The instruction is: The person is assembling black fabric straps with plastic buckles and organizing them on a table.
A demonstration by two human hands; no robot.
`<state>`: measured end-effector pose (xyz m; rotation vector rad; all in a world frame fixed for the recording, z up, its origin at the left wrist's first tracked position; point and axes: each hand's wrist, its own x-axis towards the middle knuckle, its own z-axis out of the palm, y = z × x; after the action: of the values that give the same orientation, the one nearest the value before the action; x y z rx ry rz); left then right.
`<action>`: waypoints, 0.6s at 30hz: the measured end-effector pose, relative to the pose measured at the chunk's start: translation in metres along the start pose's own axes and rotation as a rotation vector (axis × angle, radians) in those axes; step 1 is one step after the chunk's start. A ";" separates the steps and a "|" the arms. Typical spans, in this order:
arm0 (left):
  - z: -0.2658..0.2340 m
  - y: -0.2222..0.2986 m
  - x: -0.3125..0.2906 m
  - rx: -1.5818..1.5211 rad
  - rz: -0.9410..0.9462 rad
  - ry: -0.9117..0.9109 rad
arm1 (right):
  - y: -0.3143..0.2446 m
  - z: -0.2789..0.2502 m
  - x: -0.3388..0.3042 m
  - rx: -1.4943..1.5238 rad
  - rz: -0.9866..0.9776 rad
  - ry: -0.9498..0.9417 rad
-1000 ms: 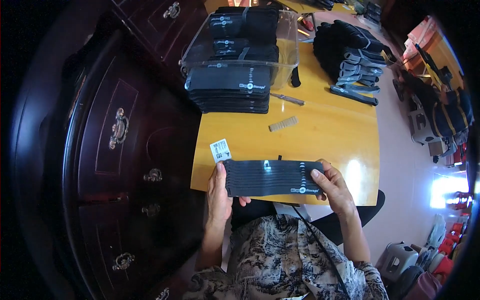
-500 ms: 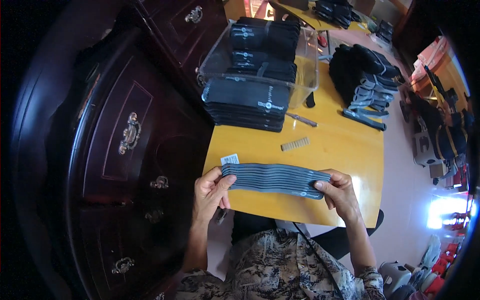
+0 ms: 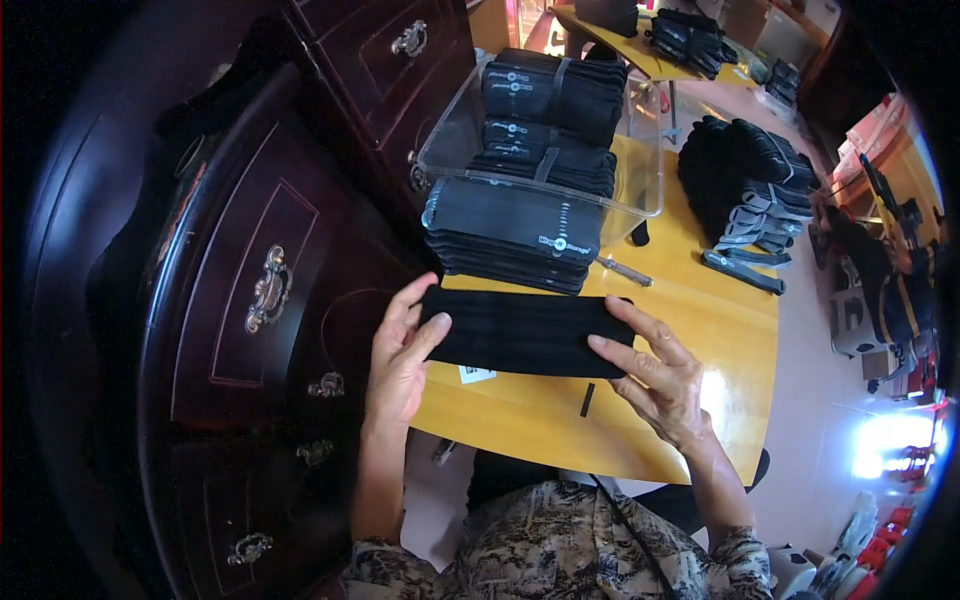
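Observation:
A flat stack of straps (image 3: 525, 332) is stretched level between my hands above the near part of the yellow table, its broad black face showing. My left hand (image 3: 400, 352) pinches the left end, thumb on the face and fingers behind. At the other end my right hand (image 3: 660, 372) grips it, with thumb and forefinger spread along the edge. Just below the stack, a white label (image 3: 477, 374) shows in part. A short black strip (image 3: 587, 400) lies on the table nearer my body.
Beyond my hands, a clear plastic bin (image 3: 652, 190) holds banded black strap bundles (image 3: 550, 95); more black pieces (image 3: 510, 255) are piled against its front. A slim dark-handled tool (image 3: 627, 271) lies beside them. Black and grey straps (image 3: 755, 200) are heaped at right. Dark drawers (image 3: 270, 290) flank the table's left.
The strap stack has turned from its layered grey edges to its black face and risen slightly away from me. The tan ridged strip is now out of sight; a short black strip shows.

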<state>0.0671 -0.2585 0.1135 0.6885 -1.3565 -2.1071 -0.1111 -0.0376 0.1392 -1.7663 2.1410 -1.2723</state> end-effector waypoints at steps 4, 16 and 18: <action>-0.005 0.000 0.004 0.181 -0.063 0.063 | 0.016 0.011 0.001 0.020 0.022 -0.075; 0.008 0.034 0.066 0.551 0.235 0.106 | 0.042 0.017 0.039 -0.012 0.028 0.048; 0.010 0.037 0.084 0.589 0.276 0.117 | 0.049 0.021 0.048 0.013 0.040 0.073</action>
<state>0.0053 -0.3214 0.1402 0.7794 -1.8992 -1.4296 -0.1536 -0.0905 0.1148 -1.6888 2.1891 -1.3589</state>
